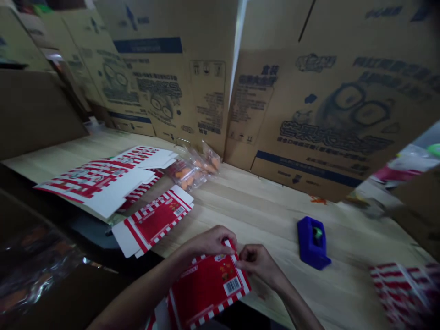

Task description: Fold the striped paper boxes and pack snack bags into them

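A red and white striped carton (202, 293) with a barcode is held low in front of me at the table's near edge. My left hand (218, 240) is closed on its upper end, fingers curled at the white flap. From the right, my right hand (259, 263) pinches the same end by its striped edge. Both fingertips are close together, and the carton's lower part runs out of view. Left of my hands lies another flat carton (160, 220), its white flaps sticking out.
Flat printed cartons (99, 181) are piled at the left. Beside them sit clear bags of orange pieces (192, 172). A blue tape dispenser (312, 243) stands on the right. Large cardboard boxes (206, 50) wall the back. Striped cartons (402, 288) lie blurred at lower right.
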`<state>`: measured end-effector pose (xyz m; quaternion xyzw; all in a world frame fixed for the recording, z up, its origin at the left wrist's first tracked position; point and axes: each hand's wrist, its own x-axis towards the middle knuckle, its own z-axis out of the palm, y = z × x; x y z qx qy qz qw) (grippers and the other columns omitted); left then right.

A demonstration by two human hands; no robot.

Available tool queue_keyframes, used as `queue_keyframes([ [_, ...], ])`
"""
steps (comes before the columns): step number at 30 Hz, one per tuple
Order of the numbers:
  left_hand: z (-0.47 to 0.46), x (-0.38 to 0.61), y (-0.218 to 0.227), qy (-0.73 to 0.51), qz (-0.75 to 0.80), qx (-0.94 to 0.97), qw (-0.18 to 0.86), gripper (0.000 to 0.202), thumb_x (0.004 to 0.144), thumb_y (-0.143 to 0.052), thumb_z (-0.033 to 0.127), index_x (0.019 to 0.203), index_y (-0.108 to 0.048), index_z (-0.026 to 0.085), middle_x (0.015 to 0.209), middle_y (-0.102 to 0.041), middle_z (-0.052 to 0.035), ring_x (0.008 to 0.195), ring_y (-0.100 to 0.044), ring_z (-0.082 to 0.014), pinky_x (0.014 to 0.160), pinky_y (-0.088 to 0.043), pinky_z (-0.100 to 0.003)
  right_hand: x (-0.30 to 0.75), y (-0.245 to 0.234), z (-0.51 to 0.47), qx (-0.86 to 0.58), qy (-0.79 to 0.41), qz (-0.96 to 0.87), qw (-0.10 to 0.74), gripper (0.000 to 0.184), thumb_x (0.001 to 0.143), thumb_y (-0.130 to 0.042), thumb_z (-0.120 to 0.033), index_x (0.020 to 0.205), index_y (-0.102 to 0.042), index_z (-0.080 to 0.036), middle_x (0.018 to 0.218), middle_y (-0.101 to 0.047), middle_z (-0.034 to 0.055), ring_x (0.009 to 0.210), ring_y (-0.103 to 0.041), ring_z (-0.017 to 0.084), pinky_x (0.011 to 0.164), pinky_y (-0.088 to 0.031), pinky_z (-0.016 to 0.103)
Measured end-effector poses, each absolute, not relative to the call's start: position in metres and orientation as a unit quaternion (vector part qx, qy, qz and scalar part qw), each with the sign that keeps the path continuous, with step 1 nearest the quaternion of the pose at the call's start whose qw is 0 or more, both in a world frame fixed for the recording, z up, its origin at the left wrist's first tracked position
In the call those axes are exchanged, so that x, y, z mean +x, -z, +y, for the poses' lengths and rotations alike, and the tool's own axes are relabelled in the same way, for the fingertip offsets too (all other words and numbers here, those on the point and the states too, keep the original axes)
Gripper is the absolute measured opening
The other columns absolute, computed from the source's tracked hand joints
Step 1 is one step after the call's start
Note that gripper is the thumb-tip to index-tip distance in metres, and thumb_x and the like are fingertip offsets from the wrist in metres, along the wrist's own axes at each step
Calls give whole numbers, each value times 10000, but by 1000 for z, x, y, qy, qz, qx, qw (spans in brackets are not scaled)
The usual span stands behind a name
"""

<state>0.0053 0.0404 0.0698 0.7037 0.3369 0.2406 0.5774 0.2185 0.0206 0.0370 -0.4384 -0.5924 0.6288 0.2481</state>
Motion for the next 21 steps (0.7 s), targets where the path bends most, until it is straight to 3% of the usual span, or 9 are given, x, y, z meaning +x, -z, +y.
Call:
queue_keyframes([
  [3,40,2,-84,-233,284,707,604,248,734,-695,354,878,-721,155,719,-651,-20,613,-536,-123,567,-411,-201,216,-48,27,-331,-758,-529,193,457,519,-848,-432,817,-665,-138,629,-609,-17,486,-478,79,454,-334,180],
  [6,40,-4,-95,-256,276,695,613,328,731,-706,430,906,-729,154,746,-651,-36,614,-544,-128,573,-416,-214,208,-52,32,-246,-840,-459,154,513,482,-858,-463,829,-714,-113,712,-669,33,601,-582,119,607,-434,215],
  [8,40,-10,-98,-297,294,680,603,333,713,-719,440,866,-735,144,739,-650,-42,637,-558,-135,597,-423,-221,200,-50,39,-262,-851,-416,185,448,487,-864,-434,785,-721,-133,713,-679,28,634,-609,136,671,-459,241],
  [11,39,-25,-88,-400,366,608,580,300,694,-734,414,827,-714,145,759,-657,-44,684,-584,-150,632,-442,-231,190,-44,59,-329,-822,-392,249,289,553,-848,-344,712,-700,-153,662,-666,6,566,-590,113,599,-443,215],
  [14,32,-47,-62,-528,462,457,546,287,685,-725,391,856,-649,173,766,-640,-24,657,-592,-153,603,-465,-247,184,-37,91,-356,-798,-384,298,250,598,-824,-319,743,-697,-159,680,-668,9,565,-592,109,574,-445,212],
  [18,23,-86,-35,-525,580,477,402,240,679,-702,349,825,-616,180,794,-652,-44,743,-628,-212,690,-506,-323,183,-30,146,-391,-767,-384,334,279,632,-790,-370,805,-682,-180,790,-689,44,700,-650,153,673,-495,278],
  [21,38,-116,-37,-493,645,532,240,281,714,-664,366,933,-631,193,927,-672,-74,871,-632,-254,794,-499,-377,173,-30,198,-453,-675,-452,368,382,602,-774,-460,833,-666,-175,887,-696,89,840,-656,211,730,-496,335],
])
